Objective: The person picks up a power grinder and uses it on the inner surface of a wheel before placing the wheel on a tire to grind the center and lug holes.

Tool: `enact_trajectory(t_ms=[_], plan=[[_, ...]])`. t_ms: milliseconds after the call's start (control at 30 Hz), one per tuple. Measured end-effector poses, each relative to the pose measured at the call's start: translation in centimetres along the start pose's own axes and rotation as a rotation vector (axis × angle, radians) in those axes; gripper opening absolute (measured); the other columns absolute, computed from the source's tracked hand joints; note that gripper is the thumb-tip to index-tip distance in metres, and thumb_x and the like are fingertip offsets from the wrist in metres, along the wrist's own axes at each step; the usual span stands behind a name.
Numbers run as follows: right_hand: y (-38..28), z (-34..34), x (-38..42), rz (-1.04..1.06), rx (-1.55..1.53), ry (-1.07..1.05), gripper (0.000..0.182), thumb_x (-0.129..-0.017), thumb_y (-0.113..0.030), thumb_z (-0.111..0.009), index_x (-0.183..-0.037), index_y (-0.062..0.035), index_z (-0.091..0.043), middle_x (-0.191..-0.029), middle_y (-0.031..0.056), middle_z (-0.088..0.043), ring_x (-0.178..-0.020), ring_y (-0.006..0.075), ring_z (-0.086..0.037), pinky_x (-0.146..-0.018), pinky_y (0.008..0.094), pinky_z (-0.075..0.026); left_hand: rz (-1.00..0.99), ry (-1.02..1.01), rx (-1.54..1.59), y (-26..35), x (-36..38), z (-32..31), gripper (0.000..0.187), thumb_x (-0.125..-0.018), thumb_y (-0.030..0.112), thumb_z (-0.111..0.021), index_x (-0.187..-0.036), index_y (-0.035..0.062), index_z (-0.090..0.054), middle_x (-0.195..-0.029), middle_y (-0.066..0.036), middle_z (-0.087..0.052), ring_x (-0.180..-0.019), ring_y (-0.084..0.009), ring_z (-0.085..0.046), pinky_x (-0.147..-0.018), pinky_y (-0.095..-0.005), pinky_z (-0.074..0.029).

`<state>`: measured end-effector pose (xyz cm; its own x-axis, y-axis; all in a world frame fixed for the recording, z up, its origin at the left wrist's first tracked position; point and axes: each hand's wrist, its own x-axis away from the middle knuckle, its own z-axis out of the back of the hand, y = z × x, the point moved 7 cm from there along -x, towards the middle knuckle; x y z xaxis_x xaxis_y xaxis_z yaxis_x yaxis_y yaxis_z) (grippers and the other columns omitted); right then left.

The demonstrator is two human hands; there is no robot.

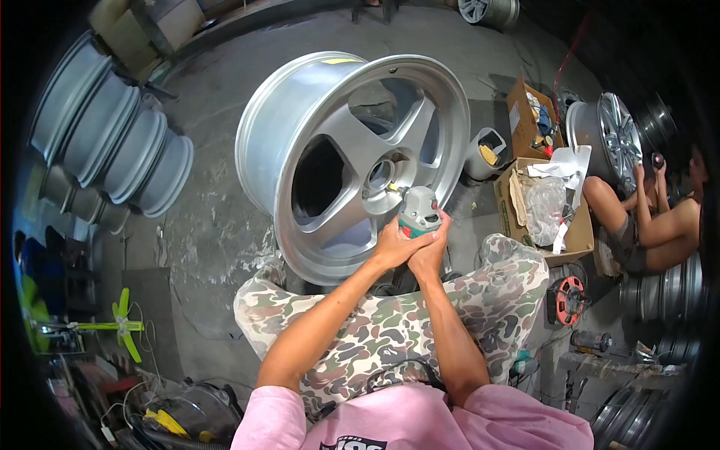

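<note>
A large silver wheel rim (358,142) stands upright on the floor before my knees, its spoked face turned toward me. My left hand (396,246) and my right hand (429,253) are closed together around a grey and green power tool (420,210). The yellowish tip of the tool reaches the hub area of the rim, just below the centre hole. Whether the tip touches the metal is too small to tell. My fingers partly hide the tool's lower body.
Stacked rims (112,142) stand at the left. Cardboard boxes (581,238), a grey container (480,161) and a red cable reel (570,300) lie to the right. Beyond them a person (660,225) sits beside another rim (611,139). A green fan (124,325) is at the lower left.
</note>
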<state>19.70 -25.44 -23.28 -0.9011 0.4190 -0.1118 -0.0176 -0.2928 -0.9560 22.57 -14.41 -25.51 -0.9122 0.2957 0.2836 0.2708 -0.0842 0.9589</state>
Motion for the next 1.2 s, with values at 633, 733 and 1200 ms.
enact_trajectory(t_ms=[633,733,1200], plan=[[-0.1,0.8,0.0,-0.046,0.071,-0.052,0.081,-0.075,-0.018,-0.087,-0.139,-0.0051,-0.039,-0.108,0.0235,-0.073,-0.102,0.0386,-0.073,-0.088,0.045,-0.055,0.056,-0.046,0.127,0.5,0.6,-1.0,0.074,-0.083,0.037,-0.087,-0.135,-0.0041,-0.055,-0.125,-0.014,-0.069,-0.114,-0.0191,-0.066,-0.102,-0.0345,-0.051],[0.0,1.1,0.2,-0.048,0.042,-0.058,0.082,-0.075,-0.018,-0.087,-0.14,-0.005,-0.038,-0.108,0.0209,-0.072,-0.102,0.0347,-0.072,-0.09,0.0428,-0.054,-0.015,-0.033,0.124,1.0,0.8,-1.2,0.075,-0.079,0.036,-0.089,-0.132,-0.0058,-0.056,-0.122,-0.016,-0.07,-0.112,-0.0202,-0.067,-0.1,-0.0346,-0.052],[1.0,0.5,-0.3,-0.021,0.089,-0.079,0.086,-0.074,-0.018,-0.089,-0.141,-0.0034,-0.037,-0.113,0.0217,-0.069,-0.105,0.0322,-0.07,-0.092,0.0418,-0.052,-0.006,-0.015,0.108,-1.3,-0.3,-1.1,0.075,-0.08,0.037,-0.089,-0.134,-0.0031,-0.057,-0.125,-0.013,-0.069,-0.114,-0.0184,-0.066,-0.102,-0.0341,-0.05]])
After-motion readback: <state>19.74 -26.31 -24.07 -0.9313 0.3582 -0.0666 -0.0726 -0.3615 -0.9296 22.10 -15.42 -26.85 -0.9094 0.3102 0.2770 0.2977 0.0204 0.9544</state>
